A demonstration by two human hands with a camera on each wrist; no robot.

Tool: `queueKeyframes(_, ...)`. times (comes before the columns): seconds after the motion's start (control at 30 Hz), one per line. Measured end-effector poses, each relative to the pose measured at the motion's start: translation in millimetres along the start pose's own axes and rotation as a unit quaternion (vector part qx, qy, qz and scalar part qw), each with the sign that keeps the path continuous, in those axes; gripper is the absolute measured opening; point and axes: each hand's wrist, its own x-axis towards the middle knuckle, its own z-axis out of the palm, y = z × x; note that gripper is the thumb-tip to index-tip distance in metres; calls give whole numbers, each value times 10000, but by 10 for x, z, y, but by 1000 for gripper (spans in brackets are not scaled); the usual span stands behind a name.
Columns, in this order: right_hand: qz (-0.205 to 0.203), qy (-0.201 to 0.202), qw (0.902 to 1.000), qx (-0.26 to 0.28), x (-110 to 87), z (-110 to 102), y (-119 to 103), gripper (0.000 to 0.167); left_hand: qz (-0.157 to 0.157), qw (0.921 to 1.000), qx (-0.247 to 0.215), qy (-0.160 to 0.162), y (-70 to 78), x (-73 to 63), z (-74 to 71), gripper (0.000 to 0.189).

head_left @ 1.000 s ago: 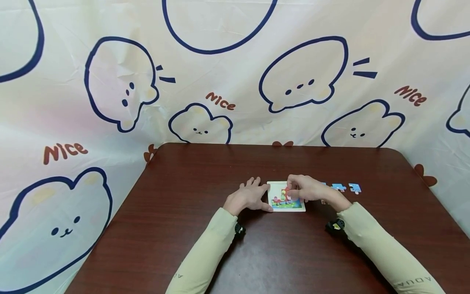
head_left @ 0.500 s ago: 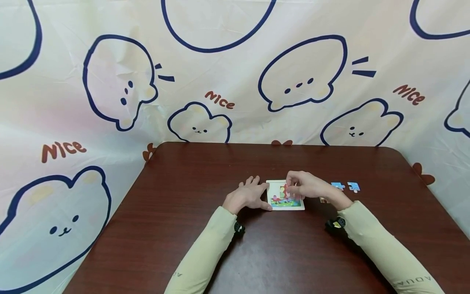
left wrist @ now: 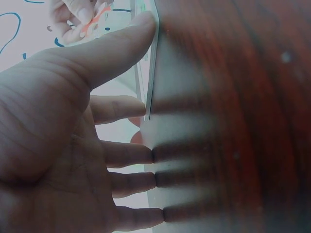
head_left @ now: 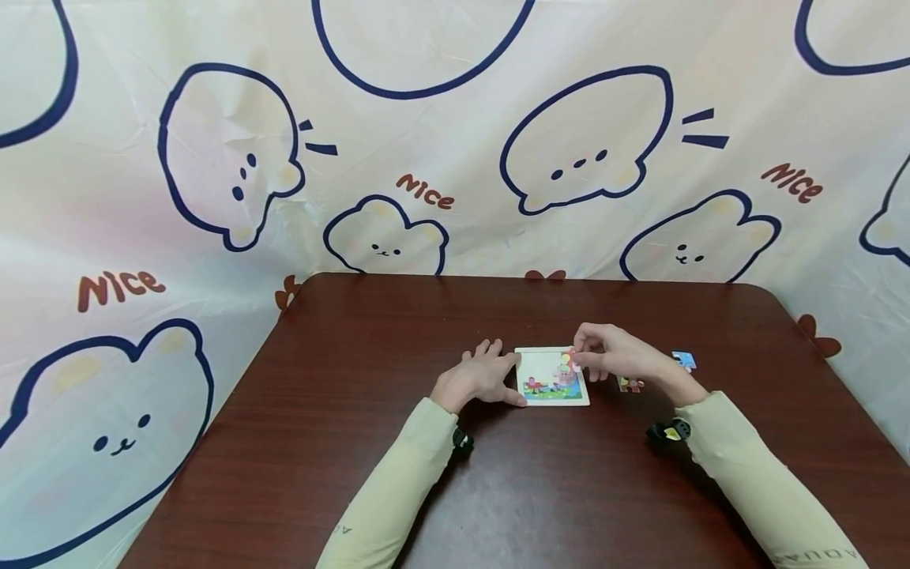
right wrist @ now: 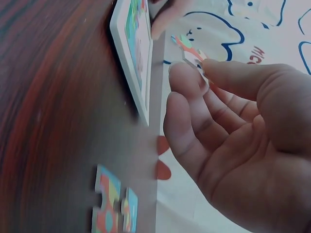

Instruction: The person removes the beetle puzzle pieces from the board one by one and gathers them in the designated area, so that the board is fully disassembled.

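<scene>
A white-framed jigsaw tray (head_left: 535, 365) lies on the table with colourful pieces laid along its bottom and a pale bare area above them. My left hand (head_left: 476, 382) rests at the tray's left side with fingers spread; in the left wrist view its thumb (left wrist: 131, 39) lies on the rim and the other fingertips touch the table. Above the tray's right edge, my right hand (head_left: 614, 352) pinches a puzzle piece (right wrist: 193, 53) between thumb and fingertips. That piece is red, with green and white parts, and is tilted, raised over the tray in the right wrist view.
Loose puzzle pieces lie right of the tray: a blue one (head_left: 684, 360) farther out and a reddish one (head_left: 630, 385) partly under the right wrist. The brown table (head_left: 398, 316) ends at a patterned cloth (head_left: 483, 142) behind.
My right hand has moved to the right with the puzzle piece, from over the tray's middle to its right edge. The left hand has stayed in place at the tray's side.
</scene>
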Motion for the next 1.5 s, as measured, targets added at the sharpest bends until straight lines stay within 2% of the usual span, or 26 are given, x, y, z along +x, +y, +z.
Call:
queueKeyframes(0.3,135,146,9998,22,-141,-140,182,19,-17,10000,-18,44,-1,1,6,85)
queueKeyframes(0.83,447,365,9983,106,-399,-371,368,17,-31,10000,-26,7,1,-11,8,84)
queueKeyframes(1.17,613,492,9969,83,-584,-473,503,23,-10,10000,-63,-1,-9,6,9,85)
queueKeyframes(1.5,829,486,9952,189,-708,-591,595,22,-25,10000,-50,-4,-17,9,10,84)
